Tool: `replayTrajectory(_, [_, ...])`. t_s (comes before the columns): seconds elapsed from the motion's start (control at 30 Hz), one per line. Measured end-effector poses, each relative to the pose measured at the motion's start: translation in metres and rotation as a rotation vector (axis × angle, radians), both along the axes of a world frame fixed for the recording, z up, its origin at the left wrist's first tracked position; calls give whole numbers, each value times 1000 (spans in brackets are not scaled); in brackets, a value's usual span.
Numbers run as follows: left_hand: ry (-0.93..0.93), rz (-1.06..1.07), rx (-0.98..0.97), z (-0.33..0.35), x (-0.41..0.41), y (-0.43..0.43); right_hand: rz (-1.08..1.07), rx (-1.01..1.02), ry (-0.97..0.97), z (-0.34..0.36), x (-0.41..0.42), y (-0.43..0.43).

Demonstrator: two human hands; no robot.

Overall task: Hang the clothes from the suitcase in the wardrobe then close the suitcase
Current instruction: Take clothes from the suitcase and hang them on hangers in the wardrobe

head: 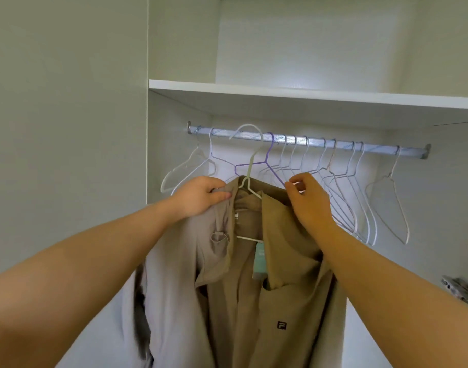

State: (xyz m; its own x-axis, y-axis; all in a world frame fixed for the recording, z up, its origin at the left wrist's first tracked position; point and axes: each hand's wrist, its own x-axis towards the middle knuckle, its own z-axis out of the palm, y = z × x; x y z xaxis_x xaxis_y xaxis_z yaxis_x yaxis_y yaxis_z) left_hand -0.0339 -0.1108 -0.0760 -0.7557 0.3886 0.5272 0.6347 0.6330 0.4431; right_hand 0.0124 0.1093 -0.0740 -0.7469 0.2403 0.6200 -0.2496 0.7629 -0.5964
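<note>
Beige jacket (280, 288) on white hanger (250, 192), gripped by left hand (198, 197), pinched by right hand (310, 203).

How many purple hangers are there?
1. The purple wire hanger hangs on the silver metal wardrobe rail, left of middle, above the tan jacket. The other hangers look white; the jacket may hide more.

Of the person, only two arms show. The left forearm (95, 251) is bare up to the picture's edge, as is the left hand (201, 197). The right forearm (387, 274), right hand (310, 205) and fingers (298, 179) are bare likewise.
</note>
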Motion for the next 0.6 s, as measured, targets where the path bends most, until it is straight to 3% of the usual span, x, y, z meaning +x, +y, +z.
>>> replayTrajectory(0.03, [9,8,29,0,0,-3,-120,97,-19,0,-1,7])
replayTrajectory(0.1, [-4,8,84,0,-3,-11,-308,269,-289,-2,-5,25])
replayTrajectory(0.17, [-24,2,138,-2,-6,-20,-276,191,-581,-5,-7,35])
replayTrajectory(0.23, [-30,1,143,-4,-8,-25,-269,84,-582,-2,-7,34])
replayTrajectory(0.33, [-24,16,28,-9,-5,-24,-258,-105,-361,21,-8,21])
replayTrajectory(0.47, [-53,-101,-96,-19,4,-13,226,-801,-166,59,-4,-8])
replayTrajectory(0.53, [-71,-144,-73,-21,6,-10,500,-829,-186,63,-2,-19])
replayTrajectory(0.6, [-86,-148,9,-20,8,-12,615,-605,-332,52,-4,-22])
